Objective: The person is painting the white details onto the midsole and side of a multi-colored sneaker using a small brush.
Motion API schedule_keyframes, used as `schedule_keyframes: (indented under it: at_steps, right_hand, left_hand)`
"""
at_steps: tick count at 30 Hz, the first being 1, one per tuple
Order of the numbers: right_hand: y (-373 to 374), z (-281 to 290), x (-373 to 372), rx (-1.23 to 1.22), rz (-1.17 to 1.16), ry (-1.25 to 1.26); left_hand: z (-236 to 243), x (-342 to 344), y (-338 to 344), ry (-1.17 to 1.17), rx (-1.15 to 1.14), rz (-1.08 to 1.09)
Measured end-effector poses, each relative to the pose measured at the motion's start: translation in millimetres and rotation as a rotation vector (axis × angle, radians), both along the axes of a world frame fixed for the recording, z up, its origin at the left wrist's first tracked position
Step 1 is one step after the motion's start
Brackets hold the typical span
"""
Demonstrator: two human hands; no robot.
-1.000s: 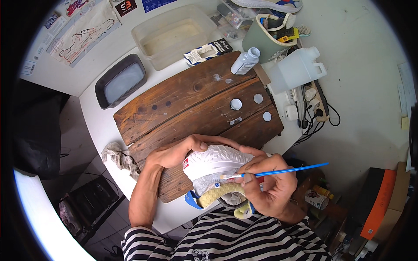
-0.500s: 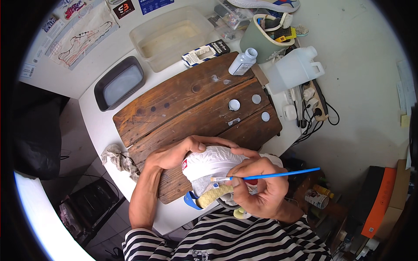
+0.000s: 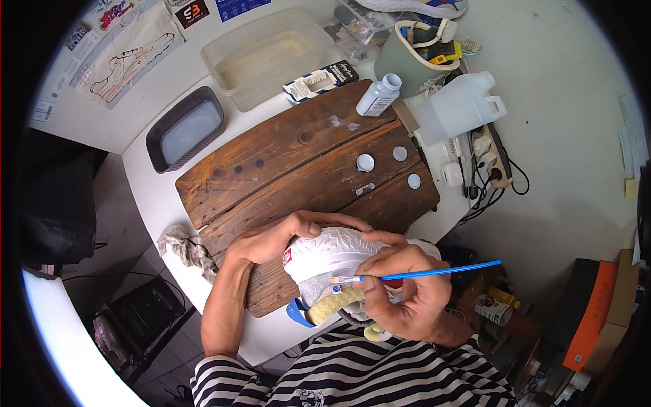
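Observation:
A shoe (image 3: 330, 252) with a white patterned sole and a grey fabric upper is tipped on its side at the near edge of the wooden board. Its inside shows a yellowish insole (image 3: 330, 306) and a blue part at the heel. My left hand (image 3: 298, 230) is wrapped round the far side of the shoe, thumb on the sole. In my right hand (image 3: 407, 288) a thin blue paintbrush (image 3: 434, 273) is pinched between thumb and fingers. Its pale bristles lie over the grey upper close below the sole edge; whether they touch it I cannot tell. A right-hand finger rests against the sole.
On the wooden board (image 3: 285, 156) stand an open white bottle (image 3: 378, 96) and several small round lids or cups (image 3: 365, 163). Behind are a clear tub (image 3: 271, 61), a dark tray (image 3: 184, 129) and a green bucket (image 3: 410, 61). A jug (image 3: 461, 108) and a rag (image 3: 186, 251) flank the board.
The brush and my right hand have shifted very slightly to the right. My left hand and the shoe stay in place.

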State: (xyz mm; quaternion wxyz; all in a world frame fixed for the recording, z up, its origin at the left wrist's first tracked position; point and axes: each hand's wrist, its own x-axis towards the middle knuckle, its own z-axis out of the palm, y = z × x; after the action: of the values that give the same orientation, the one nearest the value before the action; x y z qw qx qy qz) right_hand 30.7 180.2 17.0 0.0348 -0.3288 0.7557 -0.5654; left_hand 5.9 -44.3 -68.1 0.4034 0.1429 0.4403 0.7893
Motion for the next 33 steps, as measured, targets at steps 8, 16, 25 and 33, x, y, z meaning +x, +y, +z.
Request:
schedule_keyframes:
  at_steps: [8, 16, 25, 33]
  right_hand:
    - [15, -3, 3, 0.045, -0.103, -0.011]
    - [4, -7, -2, -0.017, -0.054, 0.036]
    - [22, -25, -67, -0.018, -0.349, -0.034]
    - [20, -67, -106, 0.233, -0.357, 0.083]
  left_hand:
    - [2, -2, 1, 0.0, -0.003, -0.03]
    - [-1, 0, -2, 0.013, 0.001, -0.003]
    - [-1, -2, 1, 0.074, -0.005, 0.006]
    - [4, -3, 1, 0.084, -0.017, -0.005]
